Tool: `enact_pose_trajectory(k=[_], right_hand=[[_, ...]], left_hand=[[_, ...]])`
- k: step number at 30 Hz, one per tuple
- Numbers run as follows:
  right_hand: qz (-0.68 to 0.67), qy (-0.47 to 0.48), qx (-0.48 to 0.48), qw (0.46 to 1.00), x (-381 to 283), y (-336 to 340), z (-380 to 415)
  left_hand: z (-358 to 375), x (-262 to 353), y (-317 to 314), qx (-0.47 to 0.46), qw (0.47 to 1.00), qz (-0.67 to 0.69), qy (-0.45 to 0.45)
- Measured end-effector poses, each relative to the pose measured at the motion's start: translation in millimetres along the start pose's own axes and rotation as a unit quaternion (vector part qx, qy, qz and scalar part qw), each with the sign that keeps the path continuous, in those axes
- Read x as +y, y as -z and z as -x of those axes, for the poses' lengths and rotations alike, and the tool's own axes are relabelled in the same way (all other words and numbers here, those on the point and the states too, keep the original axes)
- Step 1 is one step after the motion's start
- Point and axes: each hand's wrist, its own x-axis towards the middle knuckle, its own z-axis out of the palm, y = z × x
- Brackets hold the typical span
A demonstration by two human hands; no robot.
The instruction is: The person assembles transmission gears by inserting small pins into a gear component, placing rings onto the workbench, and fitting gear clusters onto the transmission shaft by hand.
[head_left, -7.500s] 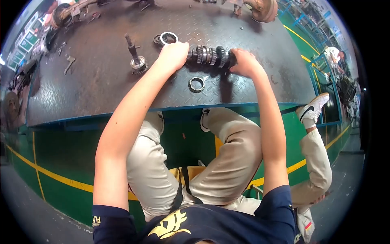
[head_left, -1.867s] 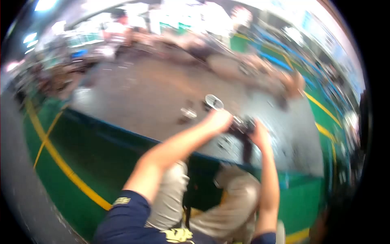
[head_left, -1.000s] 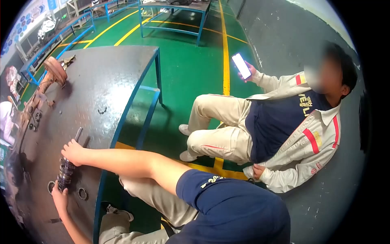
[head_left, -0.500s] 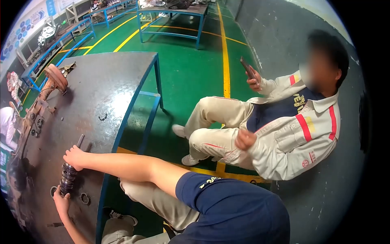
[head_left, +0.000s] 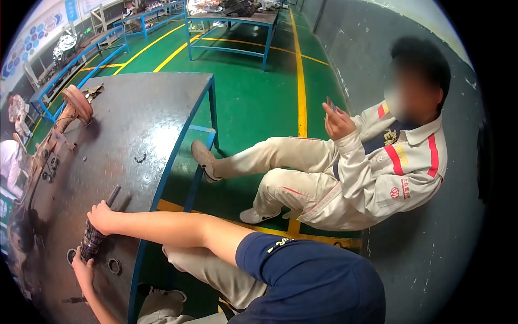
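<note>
A dark gear shaft [head_left: 91, 240] leans over the metal table [head_left: 135, 108] at the lower left, its bare rod end pointing up and to the right. My right hand [head_left: 100, 217] is wrapped around its upper part, just below the rod. At the lower end, my left hand [head_left: 83, 268] grips the gears with thumb and fingers. One toothed ring [head_left: 114, 265] lies right of the shaft, and another ring [head_left: 71, 256] is partly visible beside my left fingers.
A rusty axle assembly [head_left: 77, 105] with small parts runs along the table's far left side. A seated person [head_left: 399, 162] holding a phone is on the right, one foot near the table leg. Another blue-framed table [head_left: 232, 19] stands farther back.
My right hand and the rod end have shifted slightly down and right. The seated person has raised one hand and stretched a foot toward the table.
</note>
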Motion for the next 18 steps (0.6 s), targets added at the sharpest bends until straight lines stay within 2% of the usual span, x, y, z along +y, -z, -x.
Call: enact_pose_trajectory(k=[2,5,6,10,11,13,15,16,17,18], right_hand=[[-0.009,-0.013,-0.013,1.0,-4,3,4],[0.009,-0.01,-0.009,1.0,-4,6,9],[0.009,-0.025,0.01,1.0,-1,7,10],[0.005,-0.013,0.107,0.994,-3,-2,21],[0.016,-0.014,0.134,0.991,3,-2,24],[0.016,0.005,0.131,0.991,13,-4,26],[0.014,0.029,0.135,0.99,20,2,23],[-0.01,0.036,0.104,0.994,25,7,25],[-0.035,0.041,0.072,0.996,30,11,28],[-0.016,0.039,0.094,0.995,30,11,32]], left_hand=[[3,26,12,-0.066,0.993,-0.005,0.095],[3,16,5,-0.038,0.997,-0.042,0.058],[7,19,6,-0.016,0.998,-0.066,0.009],[13,64,28,-0.083,0.993,-0.031,0.078],[8,33,16,-0.079,0.995,0.017,0.056],[8,53,22,-0.103,0.988,-0.024,0.109],[8,35,18,-0.055,0.995,-0.068,0.039],[8,52,26,-0.08,0.991,-0.076,0.072],[8,35,18,-0.046,0.994,-0.089,0.038],[9,33,19,-0.035,0.995,-0.093,0.032]])
